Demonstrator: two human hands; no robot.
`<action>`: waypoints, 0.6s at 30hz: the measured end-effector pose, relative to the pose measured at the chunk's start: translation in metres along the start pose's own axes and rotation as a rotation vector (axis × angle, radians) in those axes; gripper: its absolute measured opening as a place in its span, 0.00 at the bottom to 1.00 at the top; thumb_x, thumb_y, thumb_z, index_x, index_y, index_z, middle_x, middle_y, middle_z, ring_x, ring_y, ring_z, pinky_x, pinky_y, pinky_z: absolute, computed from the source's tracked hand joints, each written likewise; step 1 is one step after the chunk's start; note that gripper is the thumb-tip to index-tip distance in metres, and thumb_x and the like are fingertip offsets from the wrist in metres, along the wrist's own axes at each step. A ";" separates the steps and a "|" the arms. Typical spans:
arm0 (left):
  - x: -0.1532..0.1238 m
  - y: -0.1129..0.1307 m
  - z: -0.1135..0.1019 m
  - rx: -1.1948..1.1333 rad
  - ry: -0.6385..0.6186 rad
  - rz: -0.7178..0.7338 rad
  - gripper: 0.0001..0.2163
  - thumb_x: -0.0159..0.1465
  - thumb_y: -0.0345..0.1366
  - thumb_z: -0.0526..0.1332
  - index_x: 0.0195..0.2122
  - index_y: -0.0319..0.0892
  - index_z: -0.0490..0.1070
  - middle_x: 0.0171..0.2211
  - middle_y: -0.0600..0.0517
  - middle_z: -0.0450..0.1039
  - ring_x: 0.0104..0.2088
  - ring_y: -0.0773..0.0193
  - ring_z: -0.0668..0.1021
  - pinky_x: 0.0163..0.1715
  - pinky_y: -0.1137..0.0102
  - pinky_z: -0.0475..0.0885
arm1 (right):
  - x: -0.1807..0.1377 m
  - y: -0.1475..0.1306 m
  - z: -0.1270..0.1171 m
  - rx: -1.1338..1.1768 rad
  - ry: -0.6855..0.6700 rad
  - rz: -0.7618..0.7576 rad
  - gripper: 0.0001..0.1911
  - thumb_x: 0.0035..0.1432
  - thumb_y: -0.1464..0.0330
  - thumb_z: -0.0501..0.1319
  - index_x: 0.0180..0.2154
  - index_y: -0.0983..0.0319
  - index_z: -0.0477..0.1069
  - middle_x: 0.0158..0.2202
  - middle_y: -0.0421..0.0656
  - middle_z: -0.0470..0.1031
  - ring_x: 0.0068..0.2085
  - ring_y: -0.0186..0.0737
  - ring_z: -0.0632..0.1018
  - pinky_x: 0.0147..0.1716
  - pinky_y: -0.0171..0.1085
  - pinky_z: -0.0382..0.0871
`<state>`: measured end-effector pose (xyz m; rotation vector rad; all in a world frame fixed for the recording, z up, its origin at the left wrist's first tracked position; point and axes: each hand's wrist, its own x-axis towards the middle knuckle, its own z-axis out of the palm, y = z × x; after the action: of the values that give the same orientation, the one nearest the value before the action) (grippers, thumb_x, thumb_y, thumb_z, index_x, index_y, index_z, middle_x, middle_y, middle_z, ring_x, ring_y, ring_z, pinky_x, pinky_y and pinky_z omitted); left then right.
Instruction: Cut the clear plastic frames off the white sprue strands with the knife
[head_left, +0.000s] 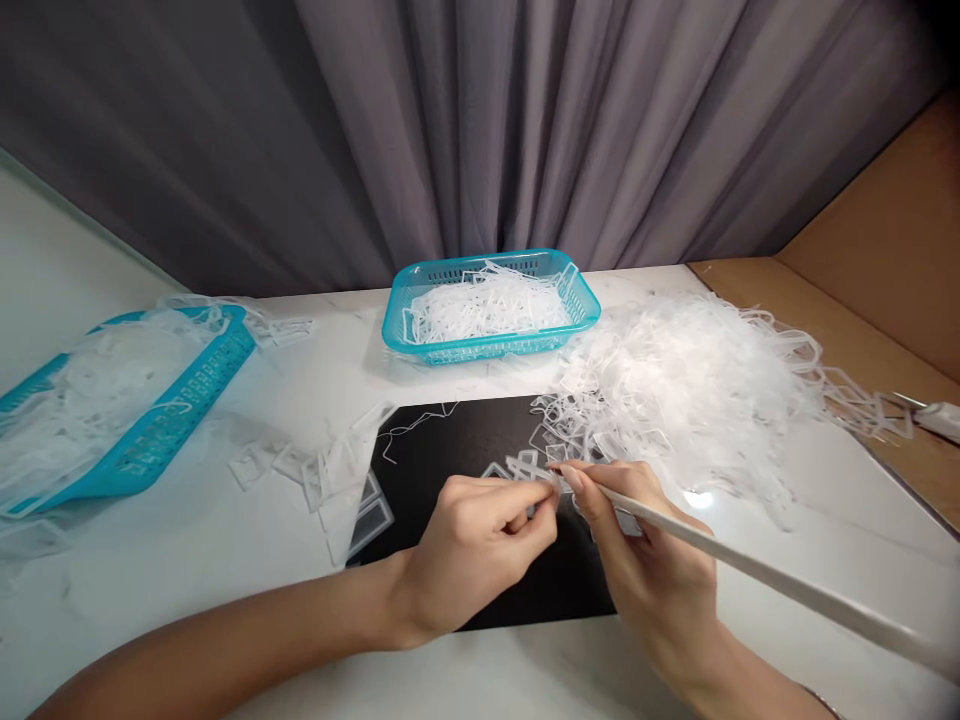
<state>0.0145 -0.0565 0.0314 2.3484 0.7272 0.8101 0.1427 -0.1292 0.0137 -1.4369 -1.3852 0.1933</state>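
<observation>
Over a black mat, my two hands meet at the fingertips. My left hand is closed in a pinch on a small translucent plastic frame, mostly hidden by the fingers. My right hand grips a long, pale, stick-like tool like a pen; its thin tip points at the left fingertips, and its shaft runs to the lower right. Whether the tip touches the plastic I cannot tell. More clear frames lie at the mat's left edge.
A big heap of translucent plastic strips and frames spreads over the right side. A blue basket of thin white strips stands at the back, another filled blue basket at the left. A white-handled tool lies far right, near a cardboard panel.
</observation>
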 end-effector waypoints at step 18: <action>-0.015 0.005 -0.063 -0.305 -0.075 0.043 0.11 0.54 0.25 0.62 0.32 0.49 0.76 0.09 0.60 0.63 0.10 0.73 0.62 0.11 0.75 0.60 | 0.030 0.037 -0.006 -0.015 0.018 0.436 0.18 0.59 0.59 0.56 0.21 0.60 0.64 0.18 0.35 0.60 0.21 0.32 0.60 0.24 0.35 0.54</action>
<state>-0.0360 -0.0498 0.0713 2.1126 0.4849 0.7865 0.1793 -0.0996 0.0047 -1.7353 -1.0454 0.4484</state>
